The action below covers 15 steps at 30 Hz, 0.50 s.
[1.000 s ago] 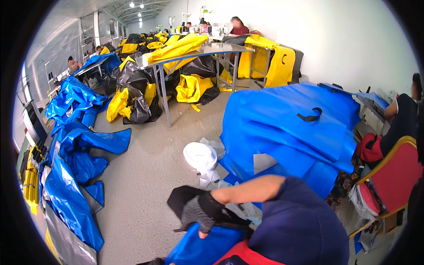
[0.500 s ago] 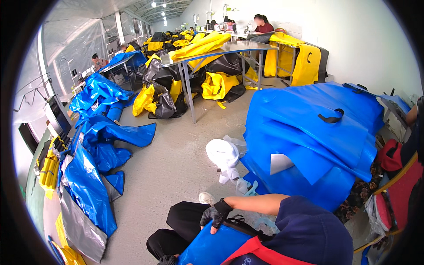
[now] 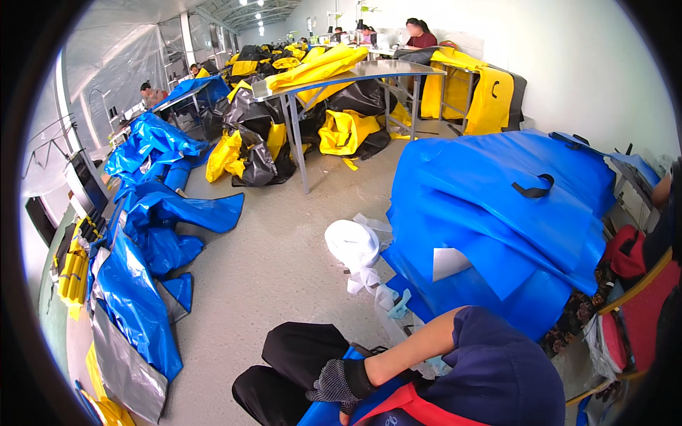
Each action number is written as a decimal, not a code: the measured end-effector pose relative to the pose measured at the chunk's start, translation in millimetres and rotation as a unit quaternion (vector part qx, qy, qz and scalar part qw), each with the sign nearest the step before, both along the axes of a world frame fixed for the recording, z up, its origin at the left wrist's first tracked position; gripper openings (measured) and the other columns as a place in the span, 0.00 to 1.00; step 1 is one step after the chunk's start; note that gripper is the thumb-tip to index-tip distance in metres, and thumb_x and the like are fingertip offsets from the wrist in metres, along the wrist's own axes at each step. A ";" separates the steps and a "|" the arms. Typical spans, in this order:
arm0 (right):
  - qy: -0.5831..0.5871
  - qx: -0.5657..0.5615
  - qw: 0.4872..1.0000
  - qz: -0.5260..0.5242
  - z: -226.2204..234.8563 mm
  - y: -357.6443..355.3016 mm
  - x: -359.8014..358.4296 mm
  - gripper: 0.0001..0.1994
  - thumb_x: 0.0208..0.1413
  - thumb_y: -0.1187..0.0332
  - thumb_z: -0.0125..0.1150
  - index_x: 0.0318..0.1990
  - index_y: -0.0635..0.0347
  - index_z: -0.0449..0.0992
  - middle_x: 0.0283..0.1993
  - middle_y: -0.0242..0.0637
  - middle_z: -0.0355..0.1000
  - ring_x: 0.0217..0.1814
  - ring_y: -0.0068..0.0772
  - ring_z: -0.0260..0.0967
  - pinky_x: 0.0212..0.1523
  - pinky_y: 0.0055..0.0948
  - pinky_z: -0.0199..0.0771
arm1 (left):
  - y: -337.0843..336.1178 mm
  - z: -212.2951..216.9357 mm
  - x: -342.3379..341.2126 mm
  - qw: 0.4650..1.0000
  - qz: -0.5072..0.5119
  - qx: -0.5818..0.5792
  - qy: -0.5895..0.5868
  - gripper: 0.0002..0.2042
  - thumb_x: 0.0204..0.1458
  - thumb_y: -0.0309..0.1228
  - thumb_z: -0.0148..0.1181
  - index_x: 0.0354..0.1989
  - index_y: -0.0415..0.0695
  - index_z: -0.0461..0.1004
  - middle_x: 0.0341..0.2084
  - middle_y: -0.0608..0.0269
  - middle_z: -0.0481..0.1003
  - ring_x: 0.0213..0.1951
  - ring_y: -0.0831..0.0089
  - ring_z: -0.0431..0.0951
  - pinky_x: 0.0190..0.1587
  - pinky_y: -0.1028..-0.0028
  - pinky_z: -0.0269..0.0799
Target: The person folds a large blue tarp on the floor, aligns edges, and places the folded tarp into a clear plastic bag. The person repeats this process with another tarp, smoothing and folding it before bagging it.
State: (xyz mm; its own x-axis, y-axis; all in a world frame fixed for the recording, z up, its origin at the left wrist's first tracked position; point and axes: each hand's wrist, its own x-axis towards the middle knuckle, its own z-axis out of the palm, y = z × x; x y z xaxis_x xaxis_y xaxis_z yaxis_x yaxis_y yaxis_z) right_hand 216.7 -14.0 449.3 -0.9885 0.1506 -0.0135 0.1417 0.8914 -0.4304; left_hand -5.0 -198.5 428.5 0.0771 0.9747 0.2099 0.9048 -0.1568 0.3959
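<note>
My right hand (image 3: 332,384), in a black dotted glove with bare fingertips, lies over a blue coated-fabric piece (image 3: 321,414) on my lap. Its fingers look bent and closed on the fabric, though the glove hides part of the grip. The piece has a dark edge near my black-trousered knees and is cut off by the lower border of the view. My left hand is outside the picture.
A stack of blue sheets (image 3: 490,206) with a black handle rises to my right. Beside it on the floor lies a white strap roll (image 3: 352,243). Blue covers (image 3: 135,291) trail along the left. Ahead stands a metal-legged table (image 3: 387,69); a red chair (image 3: 643,312) is at right.
My right hand has moved down and slightly left over the blue fabric piece, and less of the piece shows. The left hand, partly visible before at the lower edge, is gone from view.
</note>
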 end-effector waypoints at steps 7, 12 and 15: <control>-0.004 -0.073 0.994 -0.076 -3.2 8.5 11.3 0.35 0.38 0.34 0.57 0.37 0.62 0.75 0.25 0.50 0.73 0.27 0.49 0.73 0.29 0.42 0.73 | 2.1 -5.4 23.3 0.947 0.119 -0.036 -0.295 0.19 0.47 0.33 0.59 0.48 0.39 0.68 0.38 0.51 0.74 0.41 0.58 0.75 0.46 0.64 0.69; 0.010 -0.115 0.986 -0.121 -10.0 12.8 27.6 0.36 0.40 0.34 0.56 0.39 0.64 0.75 0.27 0.52 0.73 0.28 0.50 0.73 0.29 0.42 0.73 | 2.9 -5.1 29.2 0.963 0.097 -0.020 -0.252 0.20 0.47 0.33 0.59 0.48 0.39 0.68 0.39 0.51 0.74 0.42 0.58 0.74 0.47 0.64 0.68; 0.023 -0.109 0.987 -0.119 -7.4 8.7 32.8 0.37 0.40 0.34 0.55 0.40 0.64 0.76 0.28 0.52 0.74 0.28 0.49 0.74 0.30 0.42 0.73 | 2.6 -6.0 34.0 0.963 0.096 -0.015 -0.252 0.20 0.47 0.34 0.59 0.49 0.39 0.67 0.39 0.50 0.74 0.42 0.58 0.74 0.47 0.64 0.68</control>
State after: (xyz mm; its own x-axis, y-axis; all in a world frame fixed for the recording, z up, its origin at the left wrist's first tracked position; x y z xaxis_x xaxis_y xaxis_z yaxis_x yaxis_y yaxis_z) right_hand 249.5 -5.3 441.8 -0.9258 0.3770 -0.0272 0.3119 0.7214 -0.6183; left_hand 29.0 -196.0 422.5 -0.2098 0.9670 0.1447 0.6070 0.0128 0.7946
